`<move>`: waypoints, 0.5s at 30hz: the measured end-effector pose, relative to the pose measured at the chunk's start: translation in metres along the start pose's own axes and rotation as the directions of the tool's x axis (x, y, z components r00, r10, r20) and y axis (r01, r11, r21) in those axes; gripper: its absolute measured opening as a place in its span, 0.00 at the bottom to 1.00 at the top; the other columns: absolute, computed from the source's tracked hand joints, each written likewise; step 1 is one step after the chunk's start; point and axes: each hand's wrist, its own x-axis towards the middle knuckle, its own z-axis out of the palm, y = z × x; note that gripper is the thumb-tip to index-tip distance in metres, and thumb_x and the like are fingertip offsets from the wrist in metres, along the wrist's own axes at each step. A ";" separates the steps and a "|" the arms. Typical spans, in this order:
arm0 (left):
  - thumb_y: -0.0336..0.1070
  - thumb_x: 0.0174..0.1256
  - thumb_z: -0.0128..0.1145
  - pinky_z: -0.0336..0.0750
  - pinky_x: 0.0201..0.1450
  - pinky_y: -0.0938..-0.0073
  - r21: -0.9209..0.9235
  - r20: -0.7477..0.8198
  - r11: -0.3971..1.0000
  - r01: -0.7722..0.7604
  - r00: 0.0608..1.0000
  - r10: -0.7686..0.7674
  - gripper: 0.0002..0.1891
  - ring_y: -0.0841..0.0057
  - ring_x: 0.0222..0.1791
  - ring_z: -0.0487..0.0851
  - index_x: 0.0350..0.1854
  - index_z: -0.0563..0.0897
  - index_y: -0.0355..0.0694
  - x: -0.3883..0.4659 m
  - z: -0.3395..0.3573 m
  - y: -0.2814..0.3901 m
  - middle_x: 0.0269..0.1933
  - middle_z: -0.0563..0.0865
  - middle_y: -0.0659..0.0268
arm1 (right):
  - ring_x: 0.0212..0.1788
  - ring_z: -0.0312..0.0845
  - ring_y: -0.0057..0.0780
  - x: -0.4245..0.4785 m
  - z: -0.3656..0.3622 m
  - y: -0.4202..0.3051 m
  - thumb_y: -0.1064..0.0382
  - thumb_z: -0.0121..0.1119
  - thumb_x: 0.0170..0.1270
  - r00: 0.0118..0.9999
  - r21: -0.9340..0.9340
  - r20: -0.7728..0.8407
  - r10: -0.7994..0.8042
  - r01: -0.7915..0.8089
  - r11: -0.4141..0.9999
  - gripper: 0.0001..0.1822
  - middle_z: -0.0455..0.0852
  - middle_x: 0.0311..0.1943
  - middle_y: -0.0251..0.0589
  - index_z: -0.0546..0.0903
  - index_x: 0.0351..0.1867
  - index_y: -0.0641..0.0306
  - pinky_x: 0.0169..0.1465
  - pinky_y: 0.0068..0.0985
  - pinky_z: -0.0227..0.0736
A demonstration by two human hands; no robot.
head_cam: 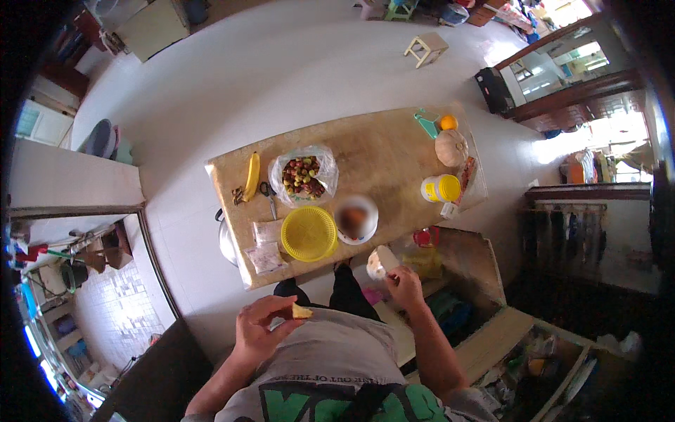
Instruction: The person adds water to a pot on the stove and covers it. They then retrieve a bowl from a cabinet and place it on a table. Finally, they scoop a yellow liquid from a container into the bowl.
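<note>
My left hand [263,323] pinches a small pale-yellow piece of food [302,312] between thumb and fingers, in front of my shirt. A white cup or bowl [382,262], tilted, is in the grip of my right hand [405,287], just off the table's near edge. On the table [379,158] a yellow plastic basket [309,233] stands beside a white bowl [371,232] whose contents are blurred. Behind them lies an open clear plastic bag [330,174] with small red and green fruits [301,177]. Black-handled scissors [271,202] and a banana [253,176] lie left of the bag.
Two clear packets [265,258] lie at the table's near left corner. On its right side are a yellow-lidded tub [441,188], a pumpkin [451,147], an orange [449,122] and a green plastic item [427,125]. An open wooden cabinet [490,337] is close on my right; a stool [428,47] stands beyond the table.
</note>
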 end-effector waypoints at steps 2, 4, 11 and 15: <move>0.17 0.52 0.65 0.80 0.47 0.78 0.076 -0.075 0.997 0.022 0.997 -0.017 0.20 0.76 0.40 0.84 0.50 0.81 0.30 0.001 0.009 0.007 0.42 0.84 0.60 | 0.33 0.80 0.46 0.024 0.000 0.039 0.67 0.66 0.49 0.998 -0.021 0.042 0.054 -0.053 0.998 0.06 0.82 0.30 0.46 0.80 0.29 0.63 0.37 0.35 0.75; 0.16 0.52 0.65 0.80 0.47 0.78 0.094 -0.165 0.994 0.057 0.985 -0.041 0.20 0.75 0.40 0.85 0.50 0.81 0.29 0.002 0.026 0.014 0.42 0.84 0.59 | 0.37 0.79 0.49 0.051 0.000 0.076 0.67 0.65 0.50 0.987 -0.063 0.098 0.131 -0.125 0.990 0.05 0.82 0.30 0.46 0.80 0.27 0.62 0.39 0.37 0.75; 0.18 0.50 0.66 0.79 0.46 0.76 0.116 -0.345 0.991 0.071 0.938 -0.026 0.18 0.75 0.39 0.85 0.46 0.82 0.29 0.005 0.094 0.013 0.40 0.84 0.58 | 0.37 0.80 0.50 0.151 0.000 0.169 0.63 0.63 0.52 0.989 -0.334 0.077 0.124 -0.092 0.938 0.04 0.83 0.32 0.47 0.82 0.25 0.59 0.40 0.41 0.76; 0.20 0.48 0.67 0.80 0.45 0.77 0.207 -0.446 0.978 0.030 0.893 0.067 0.16 0.75 0.37 0.86 0.43 0.83 0.30 0.004 0.121 0.016 0.37 0.86 0.58 | 0.39 0.81 0.49 0.187 0.007 0.175 0.62 0.59 0.56 0.966 -0.377 0.113 0.232 -0.175 0.909 0.05 0.85 0.34 0.48 0.84 0.27 0.57 0.41 0.41 0.77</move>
